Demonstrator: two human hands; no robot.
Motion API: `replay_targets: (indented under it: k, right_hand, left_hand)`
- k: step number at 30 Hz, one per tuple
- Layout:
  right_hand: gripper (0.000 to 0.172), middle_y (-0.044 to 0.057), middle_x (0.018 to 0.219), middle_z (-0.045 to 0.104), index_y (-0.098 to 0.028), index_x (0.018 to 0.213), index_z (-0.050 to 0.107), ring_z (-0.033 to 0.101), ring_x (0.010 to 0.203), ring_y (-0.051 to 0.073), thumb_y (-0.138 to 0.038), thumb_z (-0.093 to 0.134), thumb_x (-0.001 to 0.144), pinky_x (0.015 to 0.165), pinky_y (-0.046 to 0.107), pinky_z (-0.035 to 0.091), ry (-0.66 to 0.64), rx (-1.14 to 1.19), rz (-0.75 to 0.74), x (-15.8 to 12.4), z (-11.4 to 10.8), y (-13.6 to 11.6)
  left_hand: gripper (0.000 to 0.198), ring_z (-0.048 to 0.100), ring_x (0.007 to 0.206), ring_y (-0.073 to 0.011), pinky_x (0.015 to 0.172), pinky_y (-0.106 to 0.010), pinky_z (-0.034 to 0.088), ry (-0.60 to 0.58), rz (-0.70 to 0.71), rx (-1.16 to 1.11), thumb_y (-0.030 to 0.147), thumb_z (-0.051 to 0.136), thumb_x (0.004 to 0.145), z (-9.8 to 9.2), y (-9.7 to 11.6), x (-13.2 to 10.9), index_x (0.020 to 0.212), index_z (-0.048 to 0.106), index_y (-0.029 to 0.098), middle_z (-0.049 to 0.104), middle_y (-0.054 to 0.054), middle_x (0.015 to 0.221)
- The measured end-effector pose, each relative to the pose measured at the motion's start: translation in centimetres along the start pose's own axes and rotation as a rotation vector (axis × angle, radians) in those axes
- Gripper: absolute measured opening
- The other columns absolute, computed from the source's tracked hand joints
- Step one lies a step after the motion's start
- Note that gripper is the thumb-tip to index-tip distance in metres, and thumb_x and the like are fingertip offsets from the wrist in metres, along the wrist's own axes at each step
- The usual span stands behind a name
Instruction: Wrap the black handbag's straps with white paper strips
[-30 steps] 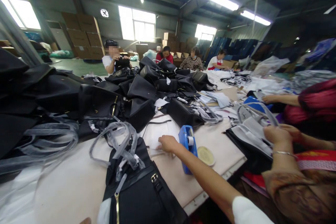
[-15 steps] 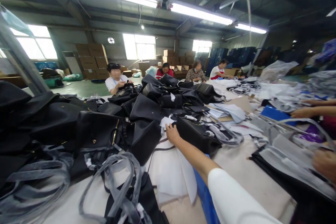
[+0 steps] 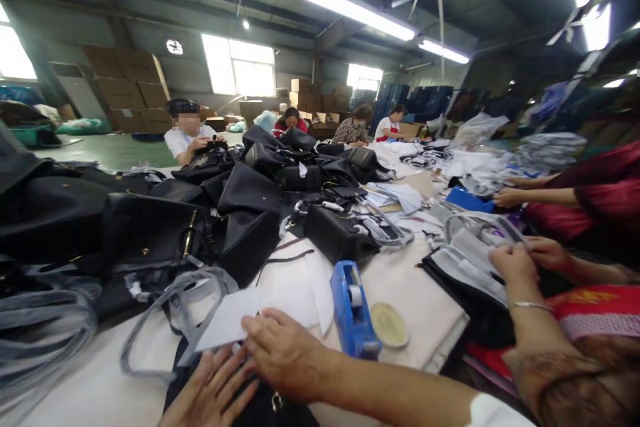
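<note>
I had brought the right hand (image 3: 287, 353) back from the pile (image 3: 250, 190) at twelve o'clock, its grip pinching the paper (image 3: 227, 319) over the bag (image 3: 263, 408) at six, beside the loosely spread left hand (image 3: 206, 397), so paper met bag.

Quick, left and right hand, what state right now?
Left hand: open, fingers spread over the black bag, gripping nothing that shows.
Right hand: closed on the edge of the white sheet.

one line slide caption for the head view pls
Left hand and right hand over a black bag, at the edge of a white sheet; blue tape dispenser nearby.
</note>
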State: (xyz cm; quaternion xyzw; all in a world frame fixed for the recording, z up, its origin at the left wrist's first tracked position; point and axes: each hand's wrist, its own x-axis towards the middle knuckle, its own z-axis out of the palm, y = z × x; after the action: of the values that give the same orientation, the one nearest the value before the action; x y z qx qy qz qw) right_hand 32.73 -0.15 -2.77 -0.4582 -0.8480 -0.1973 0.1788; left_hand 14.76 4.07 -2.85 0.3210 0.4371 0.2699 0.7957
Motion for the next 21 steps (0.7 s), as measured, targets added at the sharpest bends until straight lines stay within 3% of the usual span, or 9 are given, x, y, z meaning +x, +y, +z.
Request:
replay_targets:
  k: [2,4,6,8,11,15,18,21]
  right_hand:
    - [0.034,0.017,0.131,0.051,-0.006,0.115,0.056,0.051,0.114,0.021,-0.03,0.042,0.095,0.1,0.035,0.04,0.021,0.144,-0.097,-1.8,-1.7,-2.9]
    - [0.034,0.014,0.129,0.054,-0.011,0.12,0.054,0.052,0.114,0.019,-0.032,0.043,0.095,0.096,0.031,0.043,0.034,0.3,-0.097,-3.5,-3.0,-4.0]
    - [0.031,0.012,0.125,0.057,-0.016,0.121,0.054,0.055,0.11,0.017,-0.029,0.042,0.096,0.091,0.029,0.044,0.011,0.429,0.094,-5.1,-3.5,-3.5]
    - [0.026,0.01,0.111,0.064,-0.017,0.113,0.058,0.06,0.099,0.017,-0.027,0.04,0.096,0.085,0.029,0.045,-0.054,0.506,0.426,-6.5,-3.2,-2.4]
    - [0.028,0.006,0.085,0.067,-0.017,0.091,0.063,0.062,0.081,0.016,-0.032,0.04,0.096,0.074,0.026,0.044,-0.211,0.612,0.738,-7.9,-2.2,-1.4]
    - [0.035,0.007,0.087,0.068,-0.018,0.095,0.065,0.063,0.081,0.019,-0.049,0.05,0.089,0.069,0.026,0.042,-0.433,0.717,0.759,-7.8,-1.4,-2.3]
    - [0.052,0.012,0.093,0.068,-0.016,0.101,0.064,0.063,0.085,0.026,-0.062,0.057,0.077,0.069,0.03,0.042,-0.596,0.594,0.723,-6.7,-1.2,-3.4]
    - [0.044,0.017,0.103,0.064,-0.013,0.101,0.062,0.062,0.089,0.029,-0.049,0.063,0.075,0.071,0.033,0.043,-0.658,0.474,0.686,-5.7,-1.0,-4.0]
  left_hand:
    - [0.037,0.063,0.105,-0.0308,0.088,-0.047,0.054,0.02,0.063,-0.11,0.024,0.055,0.083,1.7,-0.2,-0.3,0.12,0.057,0.017,0.068,-0.014,0.11]
    - [0.023,0.067,0.094,-0.0268,0.082,-0.039,0.057,0.104,0.085,-0.15,0.018,0.055,0.084,2.5,-0.1,-0.4,0.105,0.063,0.013,0.07,-0.013,0.1]
    - [0.014,0.069,0.083,-0.0235,0.075,-0.035,0.058,0.188,0.21,-0.109,0.013,0.056,0.083,2.2,0.2,-0.7,0.095,0.064,0.011,0.071,-0.012,0.091]
    - [0.014,0.068,0.078,-0.0196,0.073,-0.031,0.058,0.273,0.319,-0.046,0.012,0.059,0.082,1.0,0.7,-1.6,0.095,0.063,0.012,0.071,-0.009,0.09]
    - [0.018,0.067,0.077,-0.0165,0.072,-0.027,0.056,0.334,0.337,0.062,0.01,0.056,0.083,-1.0,1.0,-3.9,0.1,0.063,0.013,0.072,-0.007,0.092]
    - [0.018,0.068,0.077,-0.0187,0.067,-0.026,0.055,0.361,0.217,0.167,0.011,0.058,0.082,-2.8,0.1,-6.2,0.099,0.064,0.013,0.072,-0.008,0.091]
    - [0.022,0.068,0.082,-0.0208,0.066,-0.026,0.053,0.343,0.172,0.205,0.015,0.059,0.082,-3.0,-1.2,-7.0,0.104,0.063,0.013,0.072,-0.009,0.093]
    - [0.029,0.067,0.084,-0.022,0.071,-0.029,0.053,0.299,0.135,0.241,0.018,0.058,0.083,-2.7,-2.2,-7.3,0.111,0.061,0.012,0.072,-0.009,0.094]
